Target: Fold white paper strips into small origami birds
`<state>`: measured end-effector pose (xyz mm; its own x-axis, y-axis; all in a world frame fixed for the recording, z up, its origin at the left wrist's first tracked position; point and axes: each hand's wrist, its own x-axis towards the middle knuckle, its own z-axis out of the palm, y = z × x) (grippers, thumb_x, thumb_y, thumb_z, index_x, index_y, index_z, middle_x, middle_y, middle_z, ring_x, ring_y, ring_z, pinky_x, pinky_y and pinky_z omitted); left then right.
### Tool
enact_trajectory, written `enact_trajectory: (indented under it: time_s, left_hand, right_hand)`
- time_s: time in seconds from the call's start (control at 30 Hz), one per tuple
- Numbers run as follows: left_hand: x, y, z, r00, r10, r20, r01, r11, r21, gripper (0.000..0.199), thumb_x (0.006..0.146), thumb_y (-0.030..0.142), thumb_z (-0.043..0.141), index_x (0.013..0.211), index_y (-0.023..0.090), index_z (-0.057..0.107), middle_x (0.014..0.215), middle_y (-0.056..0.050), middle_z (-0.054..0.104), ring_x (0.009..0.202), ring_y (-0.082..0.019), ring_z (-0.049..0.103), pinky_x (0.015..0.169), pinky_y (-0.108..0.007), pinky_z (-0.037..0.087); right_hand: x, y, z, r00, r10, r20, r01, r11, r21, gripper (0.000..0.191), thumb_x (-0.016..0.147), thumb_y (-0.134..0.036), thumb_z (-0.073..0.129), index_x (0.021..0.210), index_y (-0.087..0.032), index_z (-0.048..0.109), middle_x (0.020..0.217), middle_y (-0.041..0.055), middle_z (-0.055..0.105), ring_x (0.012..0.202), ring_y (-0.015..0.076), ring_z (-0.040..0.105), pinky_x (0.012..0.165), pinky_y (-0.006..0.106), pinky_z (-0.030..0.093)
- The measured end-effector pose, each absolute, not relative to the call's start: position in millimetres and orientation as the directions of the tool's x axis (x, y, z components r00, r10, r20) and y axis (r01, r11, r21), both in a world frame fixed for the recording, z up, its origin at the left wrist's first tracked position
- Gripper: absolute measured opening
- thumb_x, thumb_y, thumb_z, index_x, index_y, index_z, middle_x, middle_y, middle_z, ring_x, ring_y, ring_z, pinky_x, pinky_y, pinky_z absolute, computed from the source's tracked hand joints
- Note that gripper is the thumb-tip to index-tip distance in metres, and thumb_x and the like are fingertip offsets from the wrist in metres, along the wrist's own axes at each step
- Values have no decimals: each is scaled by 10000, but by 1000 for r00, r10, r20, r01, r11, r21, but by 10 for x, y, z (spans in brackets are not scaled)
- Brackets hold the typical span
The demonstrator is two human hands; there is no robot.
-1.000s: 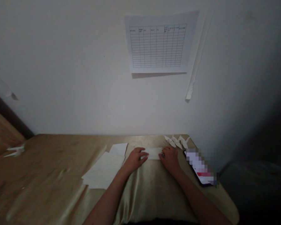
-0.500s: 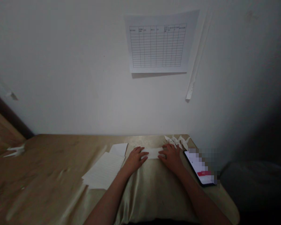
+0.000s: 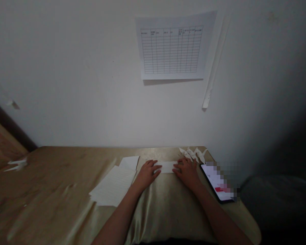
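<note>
A small white paper strip [image 3: 167,167] lies flat on the table between my two hands. My left hand [image 3: 149,173] rests on its left end with the fingers spread. On the strip's right end lie the fingertips of my right hand [image 3: 185,171], also spread apart. Just behind my right hand are several folded white paper pieces [image 3: 199,155]. Left of my left hand is a stack of lined white sheets [image 3: 113,185], fanned a little.
A phone [image 3: 217,183] with a lit screen lies right of my right hand. Paper scraps [image 3: 17,165] sit at the far left of the cloth-covered table [image 3: 58,197]. A printed chart [image 3: 172,49] hangs on the wall behind.
My right hand has shifted very slightly to the right along the strip. My left hand looks unmoved.
</note>
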<state>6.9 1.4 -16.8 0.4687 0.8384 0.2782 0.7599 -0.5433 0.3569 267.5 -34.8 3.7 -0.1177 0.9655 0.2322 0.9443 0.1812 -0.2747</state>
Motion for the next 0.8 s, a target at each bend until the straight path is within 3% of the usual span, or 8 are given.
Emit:
enact_trajectory:
  time_s: [0.8]
  left_hand:
    - [92,-21,-102,442,868,229,811,-495,313,344,1034,406,607,1309,306,789,1530,-83,651,1423,-330,552,1246,-525,402]
  right_hand:
    - [2676,-332,-2,-91,968,233,946,158,-284,285,1011,-454,624,1227,-366,787,1353,94,703,1372,360,513,1232,751,117]
